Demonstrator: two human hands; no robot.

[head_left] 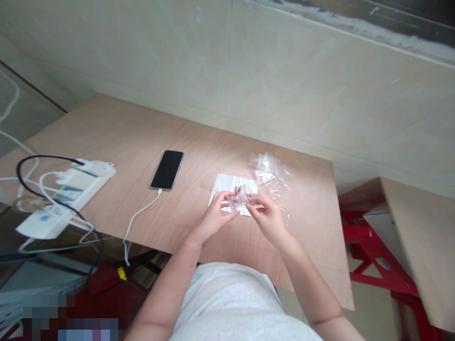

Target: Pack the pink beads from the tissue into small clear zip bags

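A small clear zip bag (243,198) with a red strip is held between my two hands, just above a white sheet (221,183). My left hand (217,212) grips the bag's left side, fingers behind and thumb in front. At the bag's right edge, my right hand (266,214) pinches it near the red strip. Small pinkish-red bits show in or behind the clear plastic; I cannot make out what they are. Behind my right hand lies a pile of clear plastic bags (268,171). Another clear bag (286,216) with a red strip lies partly hidden beside that hand.
A black phone (167,169) with a white charging cable (137,214) lies left on the wooden table (199,142). A white power strip (90,185) with several tangled cords sits farther left. A wall rises behind. Red stools (377,255) stand at the right under another table (419,227).
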